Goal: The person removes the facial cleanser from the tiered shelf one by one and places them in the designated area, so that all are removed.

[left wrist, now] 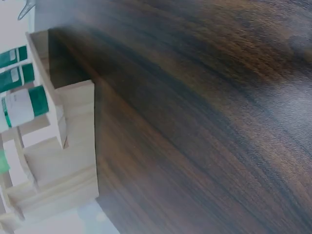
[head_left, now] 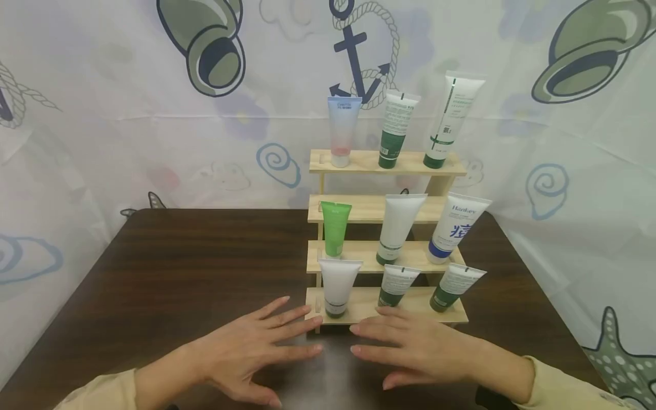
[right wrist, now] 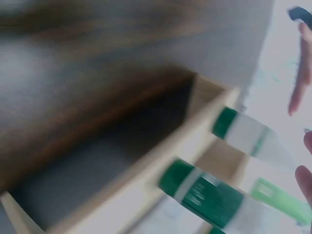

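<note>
Both hands hover over the dark table before a stepped wooden rack (head_left: 369, 248). My left hand (head_left: 261, 347) has its fingers spread and holds nothing, near the rack's lower left corner. Fingers extended and holding nothing, my right hand (head_left: 410, 347) is in front of the bottom step. That step bears a white tube (head_left: 340, 285) at left and two small green-and-white tubes, a middle one (head_left: 397, 283) and a right one (head_left: 455, 286). Higher up stand a green tube (head_left: 335, 228), a plain white tube (head_left: 401, 228) and a blue-banded white tube (head_left: 456, 226).
On the top step are a pink-and-blue tube (head_left: 343, 128), a green-and-white tube (head_left: 397, 128) and a tall white tube (head_left: 452, 119). A patterned cloth (head_left: 128, 114) hangs behind the dark wooden table (head_left: 205, 262). The right wrist view is blurred.
</note>
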Demonstrator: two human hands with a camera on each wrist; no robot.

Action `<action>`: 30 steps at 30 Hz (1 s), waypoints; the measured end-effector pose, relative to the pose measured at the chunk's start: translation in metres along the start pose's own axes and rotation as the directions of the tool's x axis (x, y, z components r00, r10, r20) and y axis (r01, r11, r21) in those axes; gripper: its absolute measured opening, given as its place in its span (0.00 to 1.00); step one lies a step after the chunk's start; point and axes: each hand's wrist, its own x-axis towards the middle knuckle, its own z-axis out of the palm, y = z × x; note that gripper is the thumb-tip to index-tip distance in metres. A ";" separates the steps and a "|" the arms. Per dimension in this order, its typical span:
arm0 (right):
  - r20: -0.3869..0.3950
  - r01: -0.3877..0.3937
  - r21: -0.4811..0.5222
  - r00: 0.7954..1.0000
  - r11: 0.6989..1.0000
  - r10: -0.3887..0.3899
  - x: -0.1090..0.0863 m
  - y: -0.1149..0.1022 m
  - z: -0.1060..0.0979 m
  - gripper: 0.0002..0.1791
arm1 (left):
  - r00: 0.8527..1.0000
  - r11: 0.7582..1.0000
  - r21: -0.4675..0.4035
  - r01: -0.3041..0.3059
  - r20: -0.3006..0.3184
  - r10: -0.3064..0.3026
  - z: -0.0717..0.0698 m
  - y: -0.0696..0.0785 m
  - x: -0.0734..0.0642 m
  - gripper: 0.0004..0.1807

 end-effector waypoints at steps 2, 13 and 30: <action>-0.096 0.016 -0.007 0.995 1.000 -0.017 0.004 0.003 -0.009 0.29 | 1.000 1.000 0.000 0.014 -0.026 -0.014 -0.002 -0.001 0.000 0.46; -0.645 -0.090 0.056 0.757 0.994 0.105 0.014 0.031 -0.083 0.15 | 0.904 0.986 -0.147 0.077 -0.407 -0.132 -0.012 -0.017 -0.003 0.31; -0.373 -0.499 0.795 0.045 0.344 0.927 -0.082 0.122 -0.075 0.14 | 0.442 0.644 -0.687 0.338 -0.488 -0.753 -0.040 -0.067 0.017 0.20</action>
